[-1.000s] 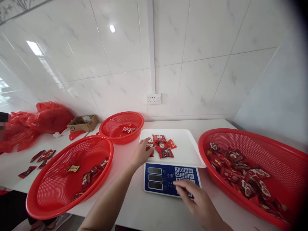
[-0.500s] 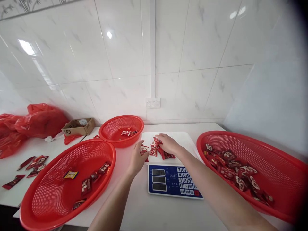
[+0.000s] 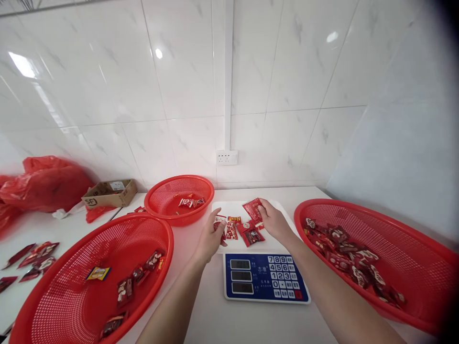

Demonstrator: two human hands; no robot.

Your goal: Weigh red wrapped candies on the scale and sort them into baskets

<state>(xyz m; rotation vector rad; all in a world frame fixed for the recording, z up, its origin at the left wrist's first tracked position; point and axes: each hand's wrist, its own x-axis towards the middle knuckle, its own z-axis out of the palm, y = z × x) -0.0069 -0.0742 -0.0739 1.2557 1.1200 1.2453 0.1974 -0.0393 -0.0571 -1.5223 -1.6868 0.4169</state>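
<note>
My right hand [image 3: 277,222] pinches a red snack packet [image 3: 252,210] by its right edge, lifted over the white scale pan [image 3: 278,241]. Thumb and fingers of my left hand [image 3: 211,238] are spread at the pan's left edge, beside a red-and-white packet [image 3: 218,220] that the thumb partly hides. I cannot tell whether the hand touches it. Between the hands lie a patterned packet [image 3: 231,231] and a dark red packet [image 3: 251,235]. In front, the scale's blue keypad panel [image 3: 265,277] shows lit-looking displays too dim to read.
At right stands a big red basket [image 3: 362,206] with many packets. Another large red basket [image 3: 163,228] is at left, a smaller one [image 3: 179,179] behind it. A cardboard box [image 3: 107,195], red plastic bags [image 3: 50,181] and loose packets [image 3: 38,255] are farther left.
My right hand has moved right and lifted the red packet away from the others, uncovering those on the pan. My left hand stays at the pan's left side. The view has shifted slightly.
</note>
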